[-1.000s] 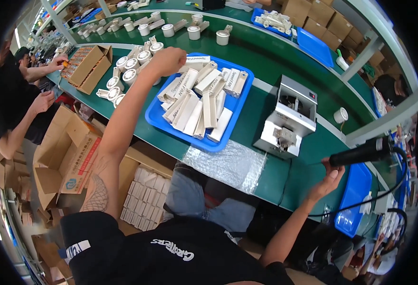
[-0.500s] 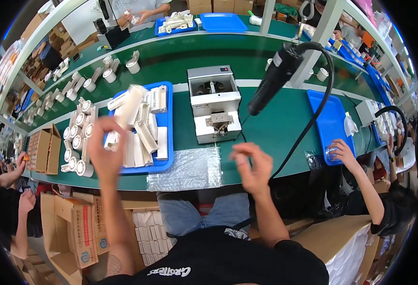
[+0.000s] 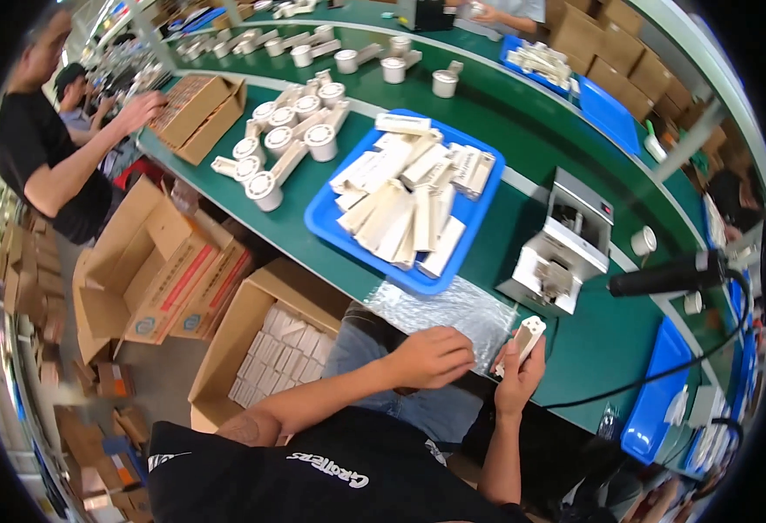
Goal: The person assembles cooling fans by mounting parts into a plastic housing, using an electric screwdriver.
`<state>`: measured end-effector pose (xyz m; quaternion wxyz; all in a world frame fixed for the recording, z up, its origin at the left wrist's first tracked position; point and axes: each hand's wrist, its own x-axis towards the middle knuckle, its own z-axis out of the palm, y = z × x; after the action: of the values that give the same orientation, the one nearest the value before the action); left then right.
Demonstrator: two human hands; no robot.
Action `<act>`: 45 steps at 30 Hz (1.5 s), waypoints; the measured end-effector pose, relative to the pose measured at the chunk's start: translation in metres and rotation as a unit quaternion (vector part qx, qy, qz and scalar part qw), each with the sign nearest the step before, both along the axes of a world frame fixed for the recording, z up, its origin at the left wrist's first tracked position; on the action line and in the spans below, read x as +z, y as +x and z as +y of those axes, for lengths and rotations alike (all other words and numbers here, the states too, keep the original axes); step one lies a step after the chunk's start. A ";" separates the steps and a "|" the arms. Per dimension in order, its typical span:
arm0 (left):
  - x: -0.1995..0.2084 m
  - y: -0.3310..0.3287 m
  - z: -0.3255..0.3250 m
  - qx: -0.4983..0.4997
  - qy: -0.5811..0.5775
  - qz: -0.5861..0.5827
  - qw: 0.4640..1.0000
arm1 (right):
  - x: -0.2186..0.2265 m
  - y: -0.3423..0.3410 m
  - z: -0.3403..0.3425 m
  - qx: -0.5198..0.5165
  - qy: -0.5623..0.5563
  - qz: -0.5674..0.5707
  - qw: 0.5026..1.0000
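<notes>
My right hand [image 3: 521,383] grips a long white plastic handle piece [image 3: 531,329], holding it tilted up with one end showing small holes. It is over the near table edge, beside a sheet of clear bubble wrap [image 3: 431,312]. My left hand [image 3: 435,356] is to the left of it, in front of the bubble wrap, fingers curled together; what they hold, if anything, is hidden. Beyond the hands stands a blue tray [image 3: 335,228] heaped with similar white handle pieces [image 3: 392,213]. A grey and white bench machine [image 3: 566,235] stands right of the tray.
White round-headed assemblies [image 3: 283,139] stand left of the tray, with more along the far ledge. A black electric screwdriver [image 3: 666,277] hangs at the right, its cable crossing the table. Another blue tray [image 3: 662,392] lies beyond. Cardboard boxes [image 3: 161,279] stand below; a co-worker [image 3: 61,157] is at left.
The view has turned left. My left hand has come from the tray toward my right hand. A white handle piece is now in my right hand, which held none before.
</notes>
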<state>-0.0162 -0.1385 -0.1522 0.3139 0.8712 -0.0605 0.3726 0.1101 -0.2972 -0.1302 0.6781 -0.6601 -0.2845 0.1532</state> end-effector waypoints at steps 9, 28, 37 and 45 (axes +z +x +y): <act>0.004 -0.021 0.009 -0.035 -0.294 -0.055 0.954 | -0.011 0.003 0.017 -0.024 -0.048 -0.003 0.999; -0.017 -0.009 0.024 -0.090 0.014 -0.025 0.996 | 0.170 0.087 -0.112 0.137 0.470 -0.098 0.867; -0.017 -0.012 0.021 -0.075 0.046 0.005 0.996 | 0.097 0.325 0.005 -0.224 -0.360 -0.194 0.884; 0.001 0.004 0.004 -0.024 0.000 0.044 0.999 | 0.059 0.436 -0.005 -0.248 -0.431 -0.325 0.804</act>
<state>-0.0120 -0.1341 -0.1515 0.3252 0.8850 -0.0678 0.3264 0.5457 -0.3021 -0.0707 0.2067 -0.9435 -0.2197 -0.1370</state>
